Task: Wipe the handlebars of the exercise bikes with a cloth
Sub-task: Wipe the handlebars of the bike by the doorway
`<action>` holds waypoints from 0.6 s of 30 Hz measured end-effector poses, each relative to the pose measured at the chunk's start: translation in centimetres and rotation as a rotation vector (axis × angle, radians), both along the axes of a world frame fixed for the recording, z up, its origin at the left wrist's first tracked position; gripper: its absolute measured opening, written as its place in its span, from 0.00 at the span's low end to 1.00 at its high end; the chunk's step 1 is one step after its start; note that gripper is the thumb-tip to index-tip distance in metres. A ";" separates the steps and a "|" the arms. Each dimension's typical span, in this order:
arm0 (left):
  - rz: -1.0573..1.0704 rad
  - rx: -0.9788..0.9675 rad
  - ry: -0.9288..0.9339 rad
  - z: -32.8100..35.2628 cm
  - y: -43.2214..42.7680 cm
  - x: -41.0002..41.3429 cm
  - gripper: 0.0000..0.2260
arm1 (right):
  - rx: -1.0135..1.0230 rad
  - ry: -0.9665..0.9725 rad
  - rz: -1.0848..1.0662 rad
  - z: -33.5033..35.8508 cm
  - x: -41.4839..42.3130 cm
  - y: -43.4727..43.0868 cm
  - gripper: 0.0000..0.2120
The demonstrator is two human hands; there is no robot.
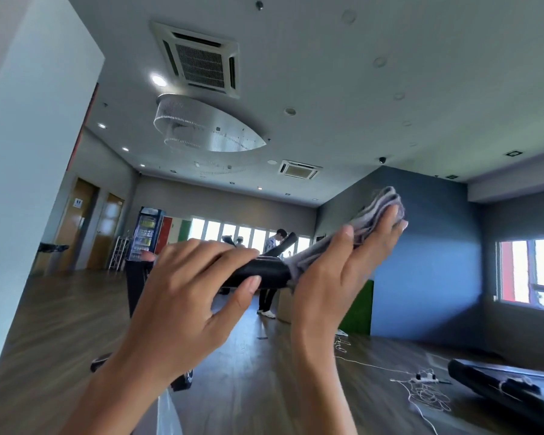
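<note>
Left grip (pixel 182 296): fingers curled over the top of a black handlebar (pixel 264 271), thumb pressed beneath, grasping the bar at chest height in mid-frame. Right grip (pixel 336 277): palm flat and fingers extended, pressing a folded grey cloth (pixel 368 221) against the same bar; the hand lies along the cloth rather than clenching it, thumb raised beside the fabric.

Handlebar: black, padded look, running from the left grip up and to the right, where the cloth wraps over it. A second black prong (pixel 286 243) of the bar rises behind the hands.

Cloth: grey, in several layers, its free end sticking out past the right fingertips toward the blue wall (pixel 421 262).

Room, other items: wooden floor (pixel 60 324); white cables and a power strip (pixel 426 378) lying on the floor at lower right; a dark machine part (pixel 500 387) near them; a drinks fridge (pixel 146 233) by the far wall beside two wooden doors (pixel 85 227); a person (pixel 272 246) standing in the background near the windows, partly hidden by the bar; ceiling air-conditioning unit (pixel 201 61) and an oval ceiling light fixture (pixel 208 130) overhead; window (pixel 531 274) at right.
</note>
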State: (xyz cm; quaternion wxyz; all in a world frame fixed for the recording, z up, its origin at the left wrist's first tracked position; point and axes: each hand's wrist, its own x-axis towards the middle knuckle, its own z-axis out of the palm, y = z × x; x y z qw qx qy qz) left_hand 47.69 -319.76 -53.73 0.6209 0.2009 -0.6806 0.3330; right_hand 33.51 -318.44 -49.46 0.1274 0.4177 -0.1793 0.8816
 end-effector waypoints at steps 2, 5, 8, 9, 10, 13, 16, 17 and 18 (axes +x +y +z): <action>-0.052 0.009 0.042 -0.2 -0.1 0.3 0.16 | 0.012 0.191 -0.242 -2.5 1.4 -0.4 0.26; -0.070 0.025 0.061 -0.3 -0.2 0.5 0.16 | 0.019 0.498 -0.613 -4.8 -0.5 -1.4 0.24; -0.085 0.052 0.059 -0.4 -0.4 0.6 0.17 | -0.072 0.580 -0.785 -2.4 -4.5 -1.4 0.22; -0.095 0.058 0.059 -0.4 -0.5 0.6 0.17 | -0.087 0.545 -0.768 -1.4 -5.1 -1.3 0.21; -0.104 0.061 0.059 -0.5 -0.7 0.7 0.17 | -0.093 0.493 -0.731 -0.7 -5.1 -1.2 0.21; -0.137 0.063 0.082 -0.5 -0.8 0.8 0.17 | -0.129 0.499 -0.745 -1.4 -2.3 -1.2 0.23; -0.185 0.069 0.118 -0.6 -1.0 1.1 0.16 | -0.297 0.719 -1.000 -2.7 -2.7 -2.1 0.22; -0.209 0.076 0.128 -0.7 -1.2 1.2 0.16 | -0.363 0.731 -1.028 -1.8 -3.9 -2.4 0.22; -0.235 0.085 0.136 -0.9 -1.4 1.3 0.16 | -0.427 0.698 -1.016 -0.6 -5.2 -2.8 0.23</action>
